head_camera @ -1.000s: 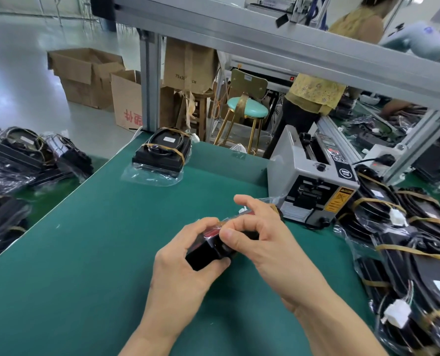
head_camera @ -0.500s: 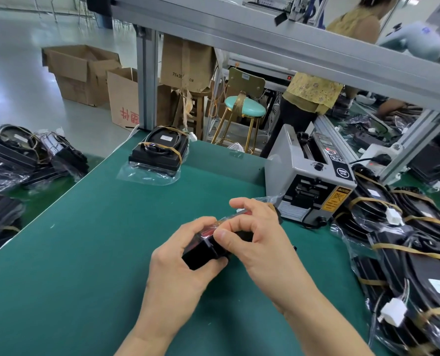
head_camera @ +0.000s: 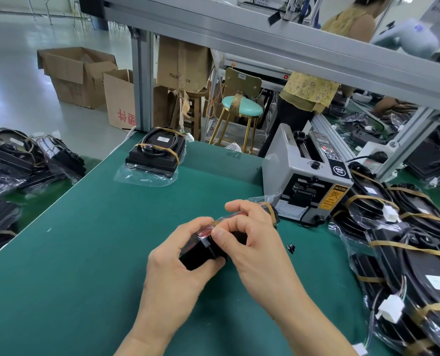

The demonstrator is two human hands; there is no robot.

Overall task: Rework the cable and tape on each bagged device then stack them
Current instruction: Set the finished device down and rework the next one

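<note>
- Our right hand (head_camera: 260,247) pinches at the top edge of the black device (head_camera: 200,253), thumb and forefinger closed on what looks like the end of a brown tape strip over a red patch; we cannot tell whether the tape is lifting or being pressed down.
- Our left hand (head_camera: 177,265) wraps the near end of the device, thumb underneath and fingers curled over the top, holding it tilted just above the green mat (head_camera: 85,253).
- For this step, we judge it best to keep the left grip firm so the device does not twist while the right fingers work the tape, and to pull along the strip, not upward, so the clear bag does not tear.
- The far end of the device, with its bag and a tape band, points toward the grey tape dispenser (head_camera: 306,186), which stands close by on the right for a fresh strip.
- One finished device (head_camera: 157,152), bagged and taped, sits at the far edge of the mat; that seems the place to stack.
- A pile of bagged devices (head_camera: 406,253) lies on the right, and more (head_camera: 21,160) lie on the left.
</note>
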